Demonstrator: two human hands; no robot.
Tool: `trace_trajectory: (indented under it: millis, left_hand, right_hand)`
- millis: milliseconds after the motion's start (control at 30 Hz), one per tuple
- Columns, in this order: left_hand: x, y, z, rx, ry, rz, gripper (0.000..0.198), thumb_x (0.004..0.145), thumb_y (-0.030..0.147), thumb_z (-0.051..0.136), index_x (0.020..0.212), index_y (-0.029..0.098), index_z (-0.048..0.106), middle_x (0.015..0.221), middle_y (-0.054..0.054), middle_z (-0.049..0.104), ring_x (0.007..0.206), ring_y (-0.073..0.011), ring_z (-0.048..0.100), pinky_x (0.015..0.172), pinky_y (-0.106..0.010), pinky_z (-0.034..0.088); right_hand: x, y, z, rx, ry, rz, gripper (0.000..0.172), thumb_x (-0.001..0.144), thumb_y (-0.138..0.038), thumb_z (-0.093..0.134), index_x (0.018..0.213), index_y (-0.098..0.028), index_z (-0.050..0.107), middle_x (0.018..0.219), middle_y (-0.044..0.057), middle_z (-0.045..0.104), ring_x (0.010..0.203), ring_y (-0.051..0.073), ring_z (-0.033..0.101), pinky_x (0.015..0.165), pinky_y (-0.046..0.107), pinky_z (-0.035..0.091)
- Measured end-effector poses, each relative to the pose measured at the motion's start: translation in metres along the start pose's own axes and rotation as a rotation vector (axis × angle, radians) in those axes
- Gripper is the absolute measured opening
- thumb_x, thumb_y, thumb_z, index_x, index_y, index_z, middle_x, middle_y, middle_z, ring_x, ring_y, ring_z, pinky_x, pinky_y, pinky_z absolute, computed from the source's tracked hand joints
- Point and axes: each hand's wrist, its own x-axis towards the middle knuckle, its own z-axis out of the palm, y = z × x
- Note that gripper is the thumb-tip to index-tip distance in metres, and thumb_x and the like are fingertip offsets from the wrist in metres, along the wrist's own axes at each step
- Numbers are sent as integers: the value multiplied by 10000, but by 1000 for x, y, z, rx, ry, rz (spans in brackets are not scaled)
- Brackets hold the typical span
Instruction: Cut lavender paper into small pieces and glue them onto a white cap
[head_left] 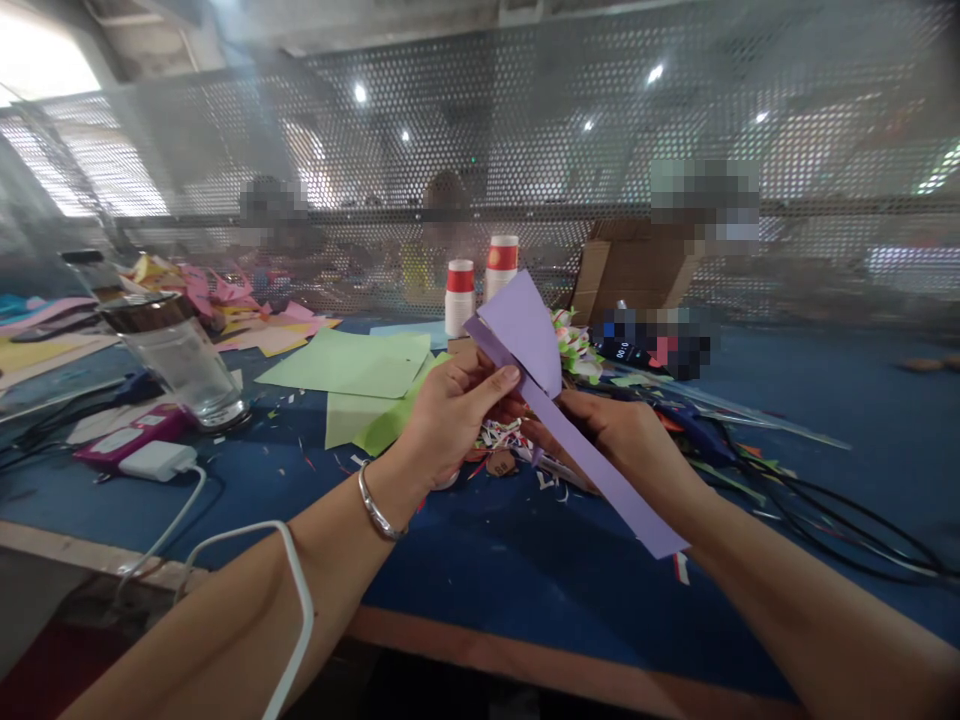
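My left hand (461, 410) pinches a piece of purple paper (529, 325) between thumb and fingers, above the desk. The paper has a rounded upper part and a long straight strip (607, 480) hanging down to the right, partly separated by a slit. A thin dark, blade-like edge shows at the slit. My right hand (630, 430) is closed beside the strip, its fingers largely hidden behind the paper; what it grips cannot be made out. Beneath both hands lies a pile of paper scraps (510, 437).
Green paper sheets (345, 362), a glass bottle (180, 360) and a purple power strip (135, 440) are on the left. Stacked paper cups (460, 300) stand behind my hands. Black cables (817, 510) lie right; a white cable (296, 590) crosses my left forearm. A perforated screen (420, 130) rises behind.
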Motion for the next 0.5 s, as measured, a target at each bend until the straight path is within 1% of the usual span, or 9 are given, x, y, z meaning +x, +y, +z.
trace_trajectory:
  millis: [100, 267, 367, 433, 500]
  left_hand:
    - [0, 1, 0, 6, -3, -2, 147, 810, 263, 740, 822, 153, 644, 694, 9, 668, 557, -54, 599, 565, -175, 500]
    - [0, 1, 0, 6, -2, -22, 160, 794, 263, 754, 818, 149, 644, 695, 8, 669, 556, -54, 602, 566, -178, 501]
    - [0, 1, 0, 0, 3, -28, 164, 793, 260, 756, 811, 146, 640, 682, 9, 668, 556, -55, 610, 563, -176, 500]
    - [1, 1, 0, -5, 10, -29, 171, 790, 259, 759, 798, 144, 634, 664, 10, 667, 554, -57, 615, 559, -173, 499]
    - [1, 0, 0, -10, 15, -36, 180, 786, 261, 763, 786, 144, 627, 651, 12, 666, 548, -59, 617, 554, -173, 498]
  right_hand:
    - [0, 1, 0, -23, 0, -7, 218, 887, -355, 612, 860, -178, 735, 759, 87, 766, 717, 235, 691, 580, 272, 465]
    - [0, 2, 0, -98, -19, -7, 200, 888, -299, 586, 775, -167, 684, 846, 88, 779, 689, 207, 676, 586, 272, 429]
    - [0, 1, -1, -100, -28, -9, 186, 870, -266, 585, 728, -169, 656, 848, 76, 776, 704, 200, 667, 594, 267, 420]
    - [0, 0, -3, -87, -34, -14, 216, 881, -281, 566, 716, -171, 652, 833, 69, 772, 706, 199, 661, 589, 263, 415]
    - [0, -2, -5, -77, -46, -16, 265, 904, -315, 536, 715, -175, 658, 781, 55, 759, 666, 189, 643, 562, 256, 401]
